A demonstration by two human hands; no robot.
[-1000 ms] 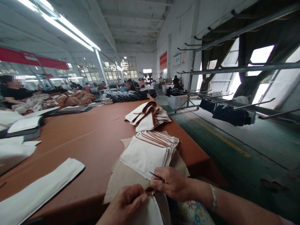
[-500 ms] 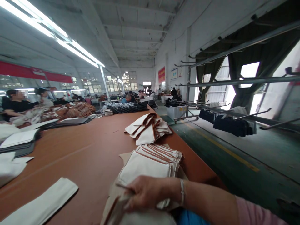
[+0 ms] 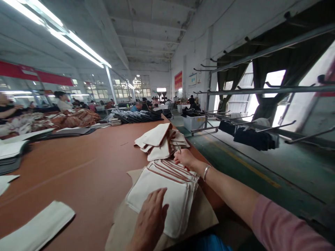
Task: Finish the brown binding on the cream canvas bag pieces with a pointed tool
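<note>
Left hand (image 3: 151, 217), lower center: fingers extended and loosely spread, nothing gripped, over the near part of the fanned stack (image 3: 167, 190) of white pieces with brown edges; contact can't be told. Right hand (image 3: 185, 158), center: fingers curled around a small dark tool (image 3: 179, 151), mostly hidden, by the stack's far edge and near the crumpled pile (image 3: 159, 137) of white, brown-edged pieces. Fanned stack lies on a beige sheet (image 3: 121, 223), center to lower center, on the brown counter (image 3: 86, 167). White folded strip (image 3: 39, 225) lower left, dark bundle (image 3: 136, 116) upper center, metal rack (image 3: 261, 91) right side.
</note>
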